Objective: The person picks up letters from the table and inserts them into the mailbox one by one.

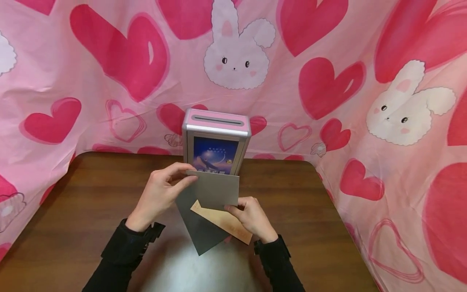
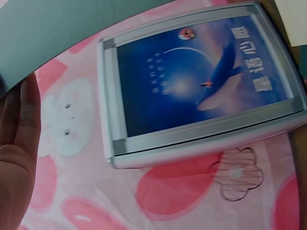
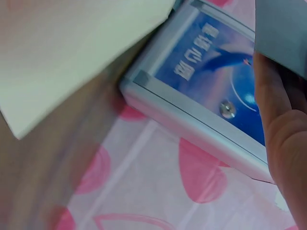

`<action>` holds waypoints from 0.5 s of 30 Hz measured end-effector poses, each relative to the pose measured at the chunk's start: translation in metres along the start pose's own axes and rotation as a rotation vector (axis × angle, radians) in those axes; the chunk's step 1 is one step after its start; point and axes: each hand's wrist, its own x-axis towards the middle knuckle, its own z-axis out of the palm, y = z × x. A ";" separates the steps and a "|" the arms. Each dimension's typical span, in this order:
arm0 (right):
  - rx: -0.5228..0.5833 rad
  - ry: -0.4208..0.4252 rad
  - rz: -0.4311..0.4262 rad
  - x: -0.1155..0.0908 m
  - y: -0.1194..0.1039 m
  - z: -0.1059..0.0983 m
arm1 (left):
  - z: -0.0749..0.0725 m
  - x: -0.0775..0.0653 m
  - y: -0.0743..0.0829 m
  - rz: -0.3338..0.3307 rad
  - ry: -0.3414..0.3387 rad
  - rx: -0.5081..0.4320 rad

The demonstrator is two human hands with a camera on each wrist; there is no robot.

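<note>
A small grey card (image 1: 217, 191) is held up between both hands in the head view. The left hand (image 1: 160, 192) pinches its upper left corner between thumb and fingers. At the lower right corner, the right hand (image 1: 253, 217) pinches it with the thumb in front. Beneath the card lie a tan card (image 1: 228, 224) and a dark grey sheet (image 1: 200, 233), overlapping. Behind stands a box (image 1: 219, 126) with a pink top, a slot in that top and a blue whale picture on its front. The held card hides the lower front of the box.
The brown wooden table (image 1: 306, 243) carries the box near its back edge. A pink cloth (image 1: 182, 73) with hearts and rabbits hangs behind and to both sides. A bright reflection lies on the table's front. Pale paper (image 3: 72, 57) fills the right wrist view's upper left.
</note>
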 end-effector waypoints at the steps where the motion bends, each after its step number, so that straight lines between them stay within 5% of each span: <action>1: -0.013 0.011 -0.024 0.003 0.002 0.000 | -0.002 -0.001 0.003 0.025 -0.002 -0.020; 8: -0.170 0.130 -0.259 0.020 0.008 -0.014 | -0.012 -0.008 0.029 0.323 -0.082 -0.239; 15: -0.139 0.179 -0.495 0.033 -0.012 -0.037 | -0.023 -0.018 0.049 0.532 -0.157 -0.284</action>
